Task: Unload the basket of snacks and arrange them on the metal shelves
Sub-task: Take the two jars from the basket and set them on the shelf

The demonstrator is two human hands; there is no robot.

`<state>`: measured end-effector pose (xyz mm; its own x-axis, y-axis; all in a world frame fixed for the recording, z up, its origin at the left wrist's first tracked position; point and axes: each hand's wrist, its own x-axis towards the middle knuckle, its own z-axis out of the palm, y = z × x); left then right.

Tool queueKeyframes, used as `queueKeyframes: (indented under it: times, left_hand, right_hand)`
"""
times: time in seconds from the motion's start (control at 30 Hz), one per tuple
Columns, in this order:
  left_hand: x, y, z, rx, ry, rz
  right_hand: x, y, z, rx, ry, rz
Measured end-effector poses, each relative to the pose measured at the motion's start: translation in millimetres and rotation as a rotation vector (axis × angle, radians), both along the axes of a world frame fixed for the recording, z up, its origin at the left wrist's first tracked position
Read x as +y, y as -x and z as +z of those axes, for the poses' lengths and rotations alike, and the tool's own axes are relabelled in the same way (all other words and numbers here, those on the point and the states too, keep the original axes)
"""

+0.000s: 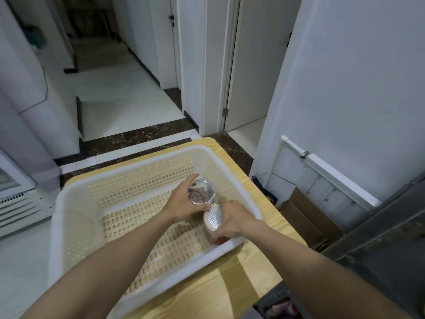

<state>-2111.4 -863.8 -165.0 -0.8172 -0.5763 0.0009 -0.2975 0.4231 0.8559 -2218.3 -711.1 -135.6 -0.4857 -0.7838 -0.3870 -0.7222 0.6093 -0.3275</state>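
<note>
The person is reaching both arms into the white basket [69,203], which is sitting on the wooden table [207,293] and covering most of its far end. The left grip [184,204] is curling round a clear jar [203,192] of brown snacks. The right grip [232,217] is wrapping round a silver-lidded jar [212,218] just beside it, toward the table's right edge. The rest of the basket floor is showing bare, so this is probably the last pick-up. Next, both jars are needing a lift clear of the rim and a carry to what looks like the grey metal shelf [379,226] beyond the table's right edge.
</note>
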Motion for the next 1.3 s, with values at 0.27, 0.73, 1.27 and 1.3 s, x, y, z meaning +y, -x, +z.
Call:
queueKeyframes:
  times: [0.27,0.73,1.27,1.3]
  left_hand:
    - [-14,-13,9,0.076,0.037,0.168]
    - [0,-22,-30,0.028,-0.084,0.072]
    - [4,-51,81,0.120,-0.059,0.200]
    - [7,-54,95,0.127,-0.055,0.206]
  right_hand:
    - [4,7,15,-0.002,0.175,-0.034]
    - [5,3,2,0.001,0.091,-0.033]
    - [11,3,104,-0.117,0.388,-0.024]
    - [16,2,115,-0.129,0.407,-0.021]
